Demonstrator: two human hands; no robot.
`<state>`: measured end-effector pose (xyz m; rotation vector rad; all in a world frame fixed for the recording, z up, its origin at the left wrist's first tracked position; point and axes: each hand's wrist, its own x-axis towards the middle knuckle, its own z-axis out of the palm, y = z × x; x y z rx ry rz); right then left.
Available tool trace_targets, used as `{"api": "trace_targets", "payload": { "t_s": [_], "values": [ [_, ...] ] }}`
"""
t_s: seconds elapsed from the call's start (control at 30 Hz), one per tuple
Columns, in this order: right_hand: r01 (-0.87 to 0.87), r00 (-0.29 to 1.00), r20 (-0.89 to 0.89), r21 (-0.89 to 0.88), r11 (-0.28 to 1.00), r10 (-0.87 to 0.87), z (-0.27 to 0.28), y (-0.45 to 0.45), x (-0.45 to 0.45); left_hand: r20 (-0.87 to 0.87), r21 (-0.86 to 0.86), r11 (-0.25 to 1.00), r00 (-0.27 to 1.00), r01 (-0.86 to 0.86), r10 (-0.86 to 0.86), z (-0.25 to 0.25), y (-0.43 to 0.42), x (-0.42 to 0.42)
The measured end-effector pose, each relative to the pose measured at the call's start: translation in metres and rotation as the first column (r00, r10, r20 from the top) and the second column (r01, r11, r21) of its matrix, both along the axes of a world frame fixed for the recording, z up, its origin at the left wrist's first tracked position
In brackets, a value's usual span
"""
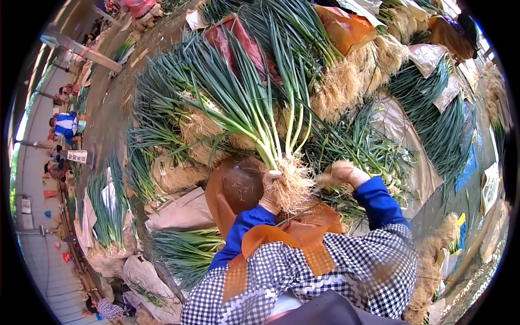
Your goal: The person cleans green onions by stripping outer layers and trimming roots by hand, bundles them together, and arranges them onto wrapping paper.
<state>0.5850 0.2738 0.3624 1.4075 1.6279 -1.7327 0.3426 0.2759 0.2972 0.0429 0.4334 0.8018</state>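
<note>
A bunch of long green onions points up and away in front of me, its pale roots hanging toward my lap. My left hand is wrapped round the bunch just at the roots, thumb on the white stems. To the right of the roots is my right hand, blurred, its fingers bent toward them; whether it holds anything does not show. Below the bunch an orange-brown plastic sheet covers my lap.
Loose green onions lie on the right, beside a beige sheet. Root-ended bundles are piled at the left and far side. Another bundle lies near my left elbow. Other people sit far left.
</note>
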Motion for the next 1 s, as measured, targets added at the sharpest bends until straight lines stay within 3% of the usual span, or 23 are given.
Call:
{"api": "trace_targets", "payload": {
  "t_s": [0.03,0.07,0.1,0.17,0.2,0.23,0.3,0.37,0.4,0.5,0.53,0.6,0.67,0.7,0.73,0.83,1.0],
  "values": [
    [0.459,0.883,-0.18,0.135,0.878,-0.433,-0.041,-0.008,0.018,0.016,-0.006,1.0,1.0,0.018,-0.018,0.014,-0.001,0.001],
    [0.661,0.731,-0.403,0.216,0.718,-0.551,-0.054,0.0,0.012,0.03,-0.006,1.0,0.999,0.031,-0.031,0.026,-0.001,0.003],
    [0.76,0.558,-0.612,0.106,0.642,-0.56,-0.054,0.012,-0.007,0.035,-0.007,0.999,0.999,0.037,-0.037,0.033,-0.003,0.005],
    [0.768,0.229,-0.807,-0.194,0.61,-0.544,-0.068,0.033,-0.044,0.039,-0.008,0.998,0.998,0.057,-0.057,0.039,-0.005,0.006],
    [0.726,-0.132,-0.782,-0.494,0.478,-0.609,-0.063,0.043,-0.073,0.04,-0.003,0.998,0.997,0.06,-0.06,0.041,-0.006,0.007],
    [0.678,-0.282,-0.743,-0.602,0.422,-0.607,-0.058,0.045,-0.092,0.041,-0.004,0.998,0.997,0.062,-0.061,0.042,-0.007,0.006],
    [0.602,-0.423,-0.681,-0.704,0.376,-0.598,-0.055,0.045,-0.106,0.046,0.002,0.998,0.997,0.057,-0.057,0.041,-0.006,0.005],
    [0.636,-0.348,-0.667,-0.684,0.357,-0.658,-0.054,0.043,-0.109,0.051,-0.008,0.998,0.997,0.057,-0.057,0.038,-0.008,0.004],
    [0.738,-0.329,-0.695,-0.612,0.285,-0.64,-0.048,0.049,-0.114,0.054,-0.01,0.998,0.997,0.056,-0.055,0.038,-0.008,0.003],
    [0.668,-0.366,-0.628,-0.691,0.275,-0.687,-0.031,0.038,-0.103,0.074,-0.021,0.998,0.996,0.055,-0.054,0.037,-0.008,0.006],
    [0.842,-0.263,-0.803,-0.461,0.278,-0.536,-0.042,0.04,-0.102,0.082,-0.026,0.998,0.995,0.057,-0.054,0.038,-0.008,0.007],
    [0.539,-0.557,-0.478,-0.83,0.142,-0.68,-0.047,0.041,-0.102,0.096,-0.028,0.998,0.994,0.058,-0.056,0.041,-0.008,0.008],
    [0.486,-0.538,-0.547,-0.823,0.294,-0.641,-0.08,0.05,-0.095,0.11,-0.042,0.997,0.992,0.06,-0.055,0.044,-0.008,0.008],
    [0.467,-0.511,-0.58,-0.807,0.363,-0.634,-0.071,0.047,-0.094,0.115,-0.044,0.997,0.992,0.06,-0.054,0.046,-0.009,0.008],
    [0.468,-0.508,-0.584,-0.804,0.366,-0.633,-0.08,0.048,-0.096,0.121,-0.048,0.997,0.991,0.055,-0.049,0.048,-0.009,0.008],
    [0.198,-0.579,-0.492,-0.859,0.473,-0.65,-0.102,0.046,-0.102,0.086,-0.025,0.999,0.995,0.044,-0.041,0.037,-0.009,0.005],
    [0.637,-0.223,-0.78,-0.571,0.518,-0.585,-0.033,0.029,-0.102,0.059,-0.034,0.999,0.998,0.027,-0.025,0.042,-0.01,0.002]
  ]
}}
